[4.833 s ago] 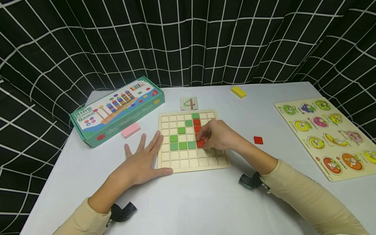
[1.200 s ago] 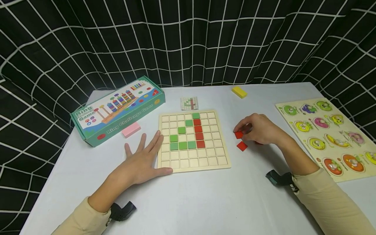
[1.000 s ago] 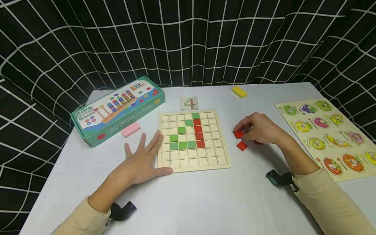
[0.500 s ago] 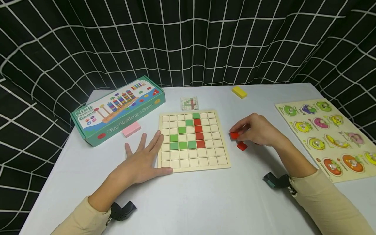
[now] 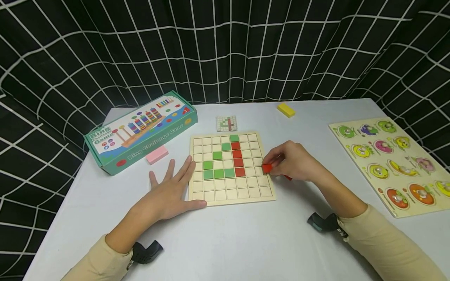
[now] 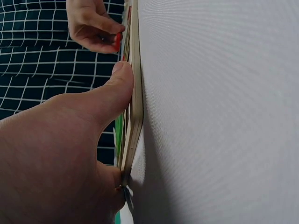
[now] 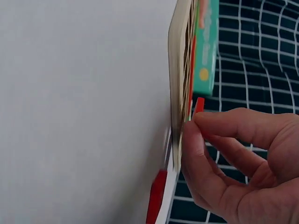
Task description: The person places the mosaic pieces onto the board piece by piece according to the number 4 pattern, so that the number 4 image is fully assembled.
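My left hand (image 5: pixel 168 195) lies with fingers spread at the left edge of the wooden grid board (image 5: pixel 225 195), thumb on its near corner. Seen from the left wrist, the thumb (image 6: pixel 119 81) presses the board's edge. My right hand (image 5: pixel 293 162) pinches a square red tile (image 5: pixel 266 168) between thumb and fingers, over the board's right edge. In the right wrist view that tile (image 7: pixel 200 104) stands tilted between the fingertips. On the board, several green tiles (image 5: pixel 217 155) form a stepped outline beside a column of red tiles (image 5: pixel 238 153). Another red tile (image 5: pixel 288 178) lies on the table, partly hidden beneath the right hand.
Behind the board lies a small pattern card (image 5: pixel 226 123). A green ring game box (image 5: pixel 140 132) and a pink block (image 5: pixel 157 155) are at left. A yellow block (image 5: pixel 286 110) sits at the back, and a fruit puzzle board (image 5: pixel 397 164) at right.
My right hand placed a red tile in the column, moved right to the loose red tiles, pinched one and carried it left to the board's right edge. The left hand stayed put.
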The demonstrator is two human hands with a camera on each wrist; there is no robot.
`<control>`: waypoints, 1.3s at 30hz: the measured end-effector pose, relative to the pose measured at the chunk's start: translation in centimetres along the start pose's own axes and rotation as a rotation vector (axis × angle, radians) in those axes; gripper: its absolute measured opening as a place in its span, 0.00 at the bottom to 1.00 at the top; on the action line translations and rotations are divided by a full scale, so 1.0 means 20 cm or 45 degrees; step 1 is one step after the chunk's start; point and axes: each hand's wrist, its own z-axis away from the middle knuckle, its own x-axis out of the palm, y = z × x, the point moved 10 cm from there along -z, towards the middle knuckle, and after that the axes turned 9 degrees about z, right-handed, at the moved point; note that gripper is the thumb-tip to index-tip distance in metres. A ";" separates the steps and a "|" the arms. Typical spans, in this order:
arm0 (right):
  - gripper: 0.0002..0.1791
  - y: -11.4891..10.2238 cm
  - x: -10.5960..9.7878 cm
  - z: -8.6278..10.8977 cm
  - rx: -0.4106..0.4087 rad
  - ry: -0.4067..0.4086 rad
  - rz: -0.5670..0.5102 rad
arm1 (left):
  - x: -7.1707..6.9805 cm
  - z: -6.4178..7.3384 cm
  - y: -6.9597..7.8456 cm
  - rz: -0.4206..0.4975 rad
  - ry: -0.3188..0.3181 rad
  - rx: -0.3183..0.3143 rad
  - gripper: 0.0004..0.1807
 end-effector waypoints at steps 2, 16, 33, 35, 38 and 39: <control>0.14 -0.03 0.01 0.00 -0.025 0.005 0.007 | 0.00 0.00 0.00 0.001 0.000 0.000 0.67; 0.14 -0.20 0.14 0.01 -0.130 -0.063 -0.009 | -0.01 0.00 0.00 0.001 0.009 0.003 0.68; 0.15 -0.30 0.21 -0.01 -0.198 -0.103 0.038 | 0.00 0.00 0.00 0.008 0.003 0.003 0.67; 0.14 -0.31 0.21 -0.01 -0.203 -0.103 0.044 | 0.00 0.00 0.00 0.007 0.007 0.006 0.67; 0.14 -0.32 0.22 -0.01 -0.207 -0.103 0.056 | 0.00 0.00 0.00 0.011 0.007 0.001 0.67; 0.14 -0.33 0.22 -0.01 -0.205 -0.107 0.058 | 0.00 0.00 0.00 0.012 0.007 -0.001 0.67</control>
